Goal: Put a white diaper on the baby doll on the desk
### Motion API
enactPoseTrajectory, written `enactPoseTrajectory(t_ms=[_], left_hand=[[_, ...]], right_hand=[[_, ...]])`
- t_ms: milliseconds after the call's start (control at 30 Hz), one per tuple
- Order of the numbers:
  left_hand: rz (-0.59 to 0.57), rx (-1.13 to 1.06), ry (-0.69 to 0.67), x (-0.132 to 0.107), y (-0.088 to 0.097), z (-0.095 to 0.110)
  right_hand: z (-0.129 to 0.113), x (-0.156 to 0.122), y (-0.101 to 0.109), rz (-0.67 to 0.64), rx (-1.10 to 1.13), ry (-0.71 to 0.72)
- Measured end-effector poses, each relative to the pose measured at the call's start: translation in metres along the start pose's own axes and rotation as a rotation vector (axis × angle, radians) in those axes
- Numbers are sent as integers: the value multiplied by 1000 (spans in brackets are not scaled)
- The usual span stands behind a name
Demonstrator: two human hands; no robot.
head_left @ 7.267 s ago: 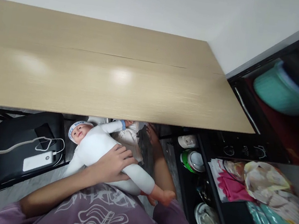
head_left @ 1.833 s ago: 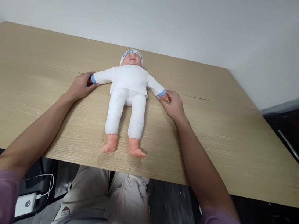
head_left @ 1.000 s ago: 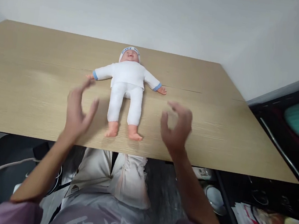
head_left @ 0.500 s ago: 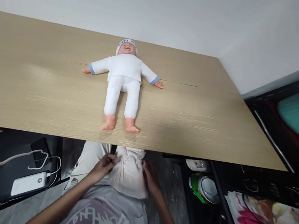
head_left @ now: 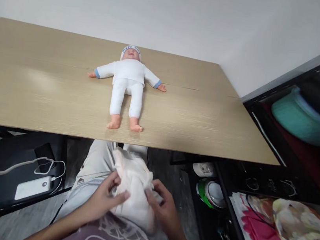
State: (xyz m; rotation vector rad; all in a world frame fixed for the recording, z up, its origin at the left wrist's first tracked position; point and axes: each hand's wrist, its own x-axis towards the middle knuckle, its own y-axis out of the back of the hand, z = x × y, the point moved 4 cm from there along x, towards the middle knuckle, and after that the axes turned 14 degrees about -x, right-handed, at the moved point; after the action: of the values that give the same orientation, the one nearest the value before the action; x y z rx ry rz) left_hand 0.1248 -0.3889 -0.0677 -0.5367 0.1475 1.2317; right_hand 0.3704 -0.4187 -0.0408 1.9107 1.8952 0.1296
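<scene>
— How far along are we?
— Down in our lap, our left hand (head_left: 103,199) and right hand (head_left: 164,207) both grip the crumpled white cloth bundle (head_left: 135,174), which is not yet unfolded. Farther off, the white-suited plastic baby doll (head_left: 127,80) lies face up on the pale wooden counter (head_left: 33,90), untouched.

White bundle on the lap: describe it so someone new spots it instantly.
Start at the long wooden table; just below its near edge is the person's lap. The bundle lies there, gripped between the left hand and right hand. It is crumpled white cloth, unlike the smooth white power bank on the chair beside it.
</scene>
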Motion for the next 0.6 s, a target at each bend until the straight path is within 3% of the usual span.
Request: enactPoseTrajectory(t_ms=[100,167,267,333,433,600], left_hand=[[-85,-16,-3,-48,2,20],[-57,-15,19,-58,6,23],[126,-66,55,-46,13,20],[222,-105,-6,-32,15,22],[260,-111,-117,-14,14,30],[279,-26,-156,9,21,24]], right_hand=[[-41,-35,10,2,-78,225],[-59,-37,7,11,-89,321],[-72,-17,-6,47,-77,328],[-75,-2,-15,78,-88,308],[-74,12,-24,88,-146,304],[-58,25,-22,103,-293,270]])
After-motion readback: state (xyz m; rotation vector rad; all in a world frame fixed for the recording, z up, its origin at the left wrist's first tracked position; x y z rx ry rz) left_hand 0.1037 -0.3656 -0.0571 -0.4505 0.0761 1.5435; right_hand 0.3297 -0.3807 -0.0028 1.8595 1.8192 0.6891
